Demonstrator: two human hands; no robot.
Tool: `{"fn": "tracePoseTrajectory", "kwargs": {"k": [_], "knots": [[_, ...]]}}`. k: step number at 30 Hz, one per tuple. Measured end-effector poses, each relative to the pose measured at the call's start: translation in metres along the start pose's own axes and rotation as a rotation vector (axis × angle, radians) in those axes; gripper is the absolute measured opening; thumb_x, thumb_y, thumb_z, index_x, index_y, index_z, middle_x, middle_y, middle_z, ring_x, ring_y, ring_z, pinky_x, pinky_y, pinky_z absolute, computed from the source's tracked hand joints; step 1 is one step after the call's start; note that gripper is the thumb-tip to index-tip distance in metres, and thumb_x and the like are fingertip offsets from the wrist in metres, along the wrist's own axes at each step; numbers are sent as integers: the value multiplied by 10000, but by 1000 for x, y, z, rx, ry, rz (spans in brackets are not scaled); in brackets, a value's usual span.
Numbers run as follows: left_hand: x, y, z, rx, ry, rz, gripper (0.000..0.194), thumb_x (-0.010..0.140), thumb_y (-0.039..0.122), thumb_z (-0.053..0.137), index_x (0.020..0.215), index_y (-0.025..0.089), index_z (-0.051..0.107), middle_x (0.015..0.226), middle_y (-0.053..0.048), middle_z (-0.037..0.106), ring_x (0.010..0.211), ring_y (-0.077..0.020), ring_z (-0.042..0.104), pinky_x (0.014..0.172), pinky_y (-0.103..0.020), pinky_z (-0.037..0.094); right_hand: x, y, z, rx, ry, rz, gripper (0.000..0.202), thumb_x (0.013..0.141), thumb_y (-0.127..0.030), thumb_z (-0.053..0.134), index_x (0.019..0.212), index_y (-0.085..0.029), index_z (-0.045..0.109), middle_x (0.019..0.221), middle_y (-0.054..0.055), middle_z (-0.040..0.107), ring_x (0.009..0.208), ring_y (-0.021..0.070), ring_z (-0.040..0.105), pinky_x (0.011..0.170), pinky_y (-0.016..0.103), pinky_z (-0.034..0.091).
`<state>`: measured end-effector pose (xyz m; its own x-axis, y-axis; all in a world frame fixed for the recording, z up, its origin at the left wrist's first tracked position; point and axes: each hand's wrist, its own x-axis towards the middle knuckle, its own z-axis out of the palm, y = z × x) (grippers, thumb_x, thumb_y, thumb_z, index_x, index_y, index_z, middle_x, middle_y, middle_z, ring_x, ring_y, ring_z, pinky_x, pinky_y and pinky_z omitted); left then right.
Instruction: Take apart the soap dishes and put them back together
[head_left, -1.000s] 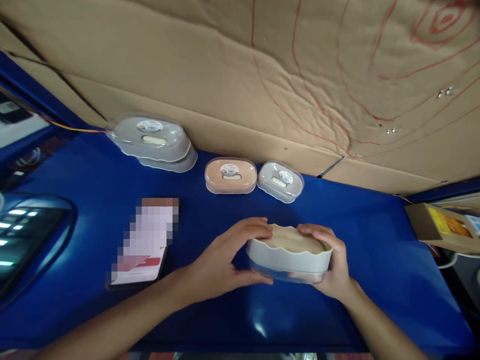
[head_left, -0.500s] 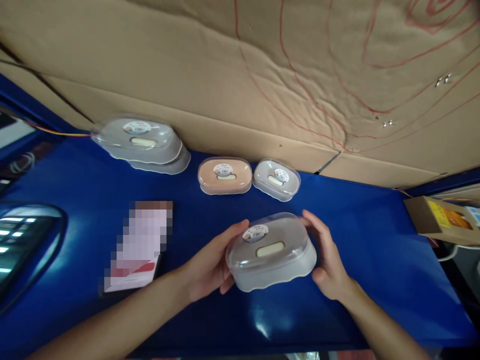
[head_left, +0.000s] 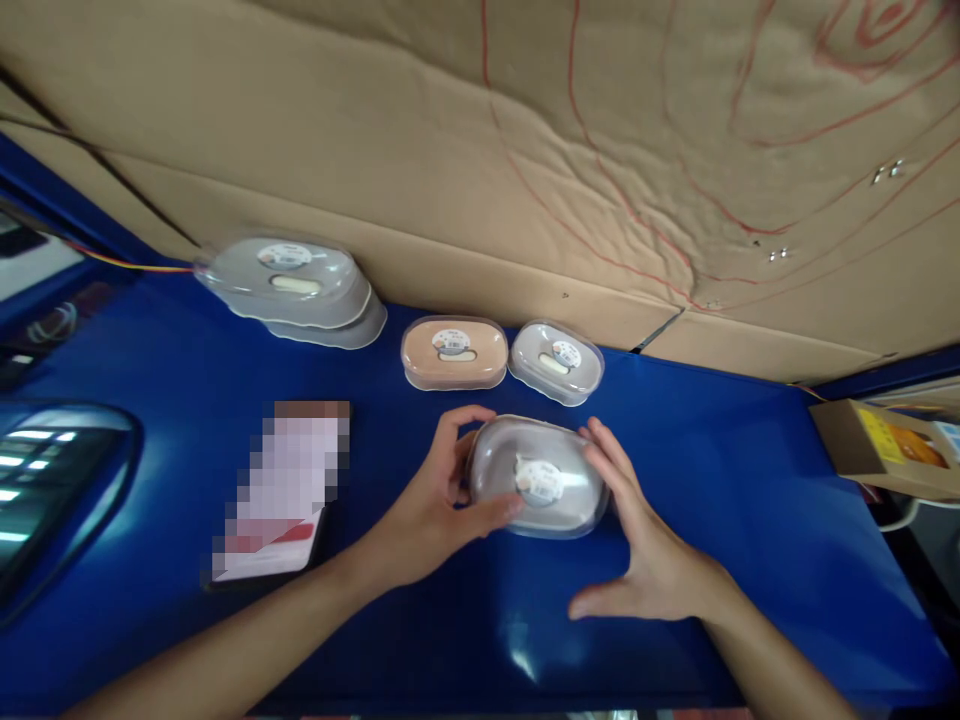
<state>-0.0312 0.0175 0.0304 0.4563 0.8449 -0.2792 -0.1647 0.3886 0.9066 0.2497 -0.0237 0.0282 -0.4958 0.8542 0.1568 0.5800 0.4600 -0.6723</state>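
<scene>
Near the middle of the blue table is a grey plastic box with a clear lid [head_left: 555,450] and a round white label. My left hand [head_left: 442,500] grips its left end, thumb on top of the lid and fingers round the far side. At the right end, the fingers of my right hand [head_left: 637,540] rest against the lid, while the thumb is spread away from the box. Behind it stand a peach box [head_left: 420,360] and another grey box [head_left: 525,362], side by side, both with clear lids and labels.
More grey lidded boxes [head_left: 315,280] are stacked at the back left. A phone-like slab with a blurred screen [head_left: 300,480] lies left of my left arm. A cardboard sheet [head_left: 300,130] walls off the back. On the right edge sits a small cardboard box [head_left: 847,440].
The grey box has turned in my hands, its label now facing nearer me. My left thumb has moved onto the lid. My right thumb has swung away from the box.
</scene>
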Motion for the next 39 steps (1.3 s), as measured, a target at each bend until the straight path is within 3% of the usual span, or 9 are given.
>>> {"fn": "tracePoseTrajectory", "kwargs": {"k": [4, 9, 13, 17, 24, 27, 30, 35, 39], "knots": [[4, -17, 1, 11, -129, 69, 772, 797, 344, 888, 1382, 336, 385, 1367, -82, 601, 1159, -230, 666, 929, -369, 592, 0, 1, -6, -58, 14, 41, 1094, 803, -524, 883, 1668, -356, 235, 1774, 136, 92, 1568, 399, 352, 1187, 574, 475], [10, -34, 6, -4, -148, -9, 766, 815, 473, 846, 1412, 304, 397, 1275, -104, 578, 953, -221, 698, 693, -372, 648, -3, -2, -5, -223, -140, 49, 1022, 813, -325, 876, 1653, -346, 292, 1727, 129, 290, 1559, 364, 383, 1192, 538, 484], [8, -27, 5, 265, 2, 35, 470, 972, 573, 619, 1268, 211, 569, 1183, -100, 633, 787, -170, 697, 662, -367, 650, -16, 6, -17, -239, -174, 126, 971, 780, -232, 840, 1615, -335, 357, 1665, 127, 417, 1490, 345, 496, 1155, 515, 528], [9, -7, -6, 827, 236, 368, 289, 1029, 427, 552, 1237, 243, 632, 1393, -121, 610, 1093, -242, 697, 858, -405, 633, -37, 36, -43, -281, -104, 137, 923, 769, -216, 815, 1583, -345, 400, 1620, 135, 479, 1439, 360, 552, 1100, 554, 559], [50, 17, -47, 1637, 546, 537, 659, 981, 345, 604, 1585, 154, 422, 1723, -241, 290, 1576, -451, 305, 1213, -653, 330, -30, 84, -56, -670, 226, 232, 619, 924, -282, 674, 1512, -349, 494, 1667, 165, 405, 1504, 436, 439, 1134, 745, 380], [52, 16, -56, 1661, 563, 513, 694, 942, 338, 658, 1581, 186, 434, 1652, -242, 431, 1508, -451, 430, 1178, -667, 369, -10, 75, -43, -845, 476, 203, 544, 1016, -247, 542, 1550, -285, 448, 1664, 209, 398, 1482, 448, 454, 1146, 808, 268], [33, 5, -53, 1653, 585, 521, 550, 962, 268, 623, 1504, 246, 533, 1532, -201, 568, 1415, -415, 537, 1183, -696, 342, 4, 50, -30, -794, 516, 108, 567, 1048, -279, 536, 1597, -266, 393, 1648, 209, 421, 1466, 425, 471, 1148, 766, 324], [-16, -22, -37, 1293, 387, 509, 499, 875, 326, 753, 1352, 290, 612, 1601, -139, 475, 1384, -370, 583, 1116, -564, 512, 6, 8, 0, -507, 108, -130, 581, 1043, -312, 592, 1595, -299, 408, 1634, 148, 456, 1494, 329, 466, 1157, 587, 474], [-28, -19, -31, 986, 275, 380, 500, 928, 438, 705, 1367, 268, 537, 1361, -130, 666, 1230, -312, 686, 1009, -468, 591, 4, -10, 25, -415, -48, -245, 823, 929, -416, 770, 1626, -270, 357, 1662, 192, 403, 1511, 378, 438, 1182, 613, 444]]}}
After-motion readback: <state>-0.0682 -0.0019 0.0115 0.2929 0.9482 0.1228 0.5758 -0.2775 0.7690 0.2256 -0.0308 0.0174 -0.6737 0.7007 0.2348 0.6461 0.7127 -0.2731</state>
